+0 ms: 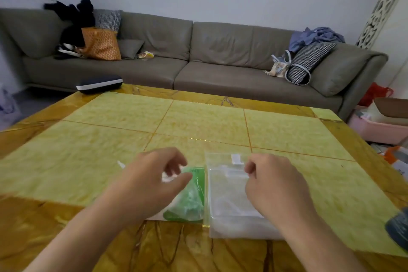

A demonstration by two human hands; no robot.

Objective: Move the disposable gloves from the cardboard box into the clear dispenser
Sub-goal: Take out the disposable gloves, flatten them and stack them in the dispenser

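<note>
- Lying side by side near the front edge of the table (88, 139): green-and-white glove box (194, 196) on the left, clear dispenser pouch (227, 205) touching it on the right, probably so that the transfer is a short sideways move.
- Hovering over the box's near-left part: left hand (152, 185), fingers loosely curled, thumb stretched toward the box top; something thin and whitish between the fingertips, perhaps a glove, too blurred to tell whether held.
- Resting over the right part of the pouch: right hand (276, 185), fingers curled narrowly at its upper edge, seemingly pinching the film, likely to keep the mouth open and the pouch from sliding.
- Showing faintly through the box's front: crumpled pale gloves, so most of the stock seemingly not yet moved; contents of the pouch unclear through the film.
- Carrying all this: glossy yellow tiled tabletop with an amber marbled border; dark zipped case (99, 85) at the far left corner.
- Standing behind: long grey sofa (198, 62) with an orange bag (100, 44), houndstooth cushions, black and blue clothes; pink bin (375, 128) with cardboard at the right; pale wall beyond.
</note>
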